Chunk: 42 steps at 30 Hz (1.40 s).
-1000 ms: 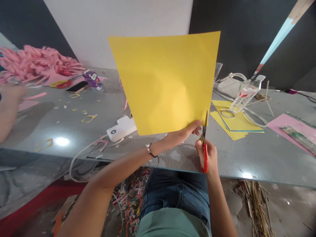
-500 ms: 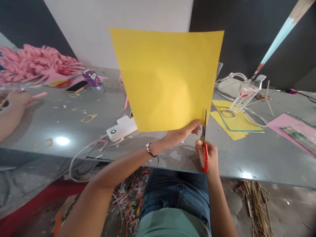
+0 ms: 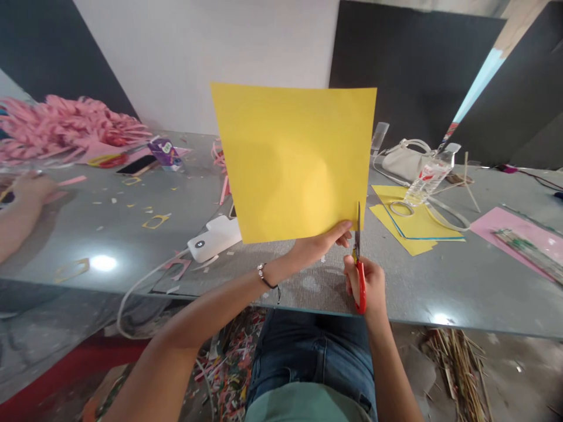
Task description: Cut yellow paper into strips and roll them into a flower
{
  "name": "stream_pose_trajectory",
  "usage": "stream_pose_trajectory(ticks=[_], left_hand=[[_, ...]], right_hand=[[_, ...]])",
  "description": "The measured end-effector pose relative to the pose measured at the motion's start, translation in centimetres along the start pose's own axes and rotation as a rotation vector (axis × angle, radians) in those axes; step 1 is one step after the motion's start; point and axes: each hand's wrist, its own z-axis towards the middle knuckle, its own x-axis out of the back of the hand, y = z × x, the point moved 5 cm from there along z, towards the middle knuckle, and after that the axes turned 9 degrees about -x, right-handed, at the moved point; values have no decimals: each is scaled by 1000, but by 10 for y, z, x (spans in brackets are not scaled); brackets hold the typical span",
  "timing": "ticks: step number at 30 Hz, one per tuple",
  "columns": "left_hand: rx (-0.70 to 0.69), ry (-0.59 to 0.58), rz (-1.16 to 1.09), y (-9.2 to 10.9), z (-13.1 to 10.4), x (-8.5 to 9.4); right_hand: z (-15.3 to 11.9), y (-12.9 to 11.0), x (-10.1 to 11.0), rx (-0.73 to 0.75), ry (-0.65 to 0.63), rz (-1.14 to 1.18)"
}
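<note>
A large sheet of yellow paper (image 3: 294, 158) stands upright above the table, its lower right part pinched by my left hand (image 3: 328, 237), thumb on the near face. My right hand (image 3: 368, 287) grips red-handled scissors (image 3: 361, 287), which point upward. Their dark blades lie at the sheet's lower right edge, just right of my left thumb. A narrow bit of paper shows to the right of the blades. Below the sheet's lower left corner rests a white device (image 3: 215, 239) with a cable.
Yellow sheets (image 3: 417, 225), a water bottle (image 3: 433, 173), a white bag (image 3: 404, 159) and pink paper (image 3: 519, 237) lie right. Left are pink strips (image 3: 70, 126), a purple carton (image 3: 165, 153), a phone (image 3: 137, 166) and another person's hand (image 3: 33, 187). Paper scraps dot the grey table (image 3: 127, 234).
The yellow sheet appears smaller, its top edge lower in view and tilted farther away. Both hands and the scissors have shifted slightly left in view, with the scissors still at the sheet's right edge.
</note>
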Motion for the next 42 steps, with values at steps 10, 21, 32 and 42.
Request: stream_pose_trajectory(ticks=[10, 21, 32, 42], left_hand=[[-24, 19, -6, 1, -1, -1], [-15, 22, -11, 1, -1, -2], [-26, 18, -2, 6, -3, -4], [-44, 15, 18, 14, -3, -5]], right_hand=[[-1, -3, 2, 19, 23, -60], [0, 0, 2, 14, 40, -85], [-1, -5, 4, 18, 76, -132], [-1, -8, 5, 26, 86, -156]])
